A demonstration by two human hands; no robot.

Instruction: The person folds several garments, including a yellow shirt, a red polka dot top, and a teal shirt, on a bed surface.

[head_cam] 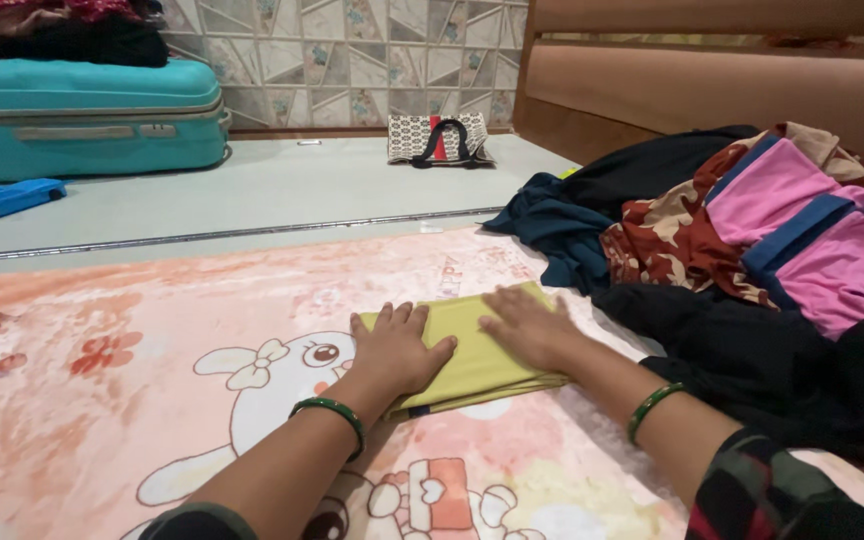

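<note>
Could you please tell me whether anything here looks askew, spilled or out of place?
Little stands out. The folded yellow-green cloth lies flat under both hands on the pink cartoon-print blanket. The heap of unfolded dark, pink and patterned clothes at the right is jumbled, and a blue toy car sits loose on the floor.

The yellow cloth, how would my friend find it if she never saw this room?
Find the pink cartoon blanket covering the bed. Near its middle, beside the clothes pile, lies the yellow cloth, with the left hand and right hand flat on it. It alone is folded, plain and yellow-green.
</note>
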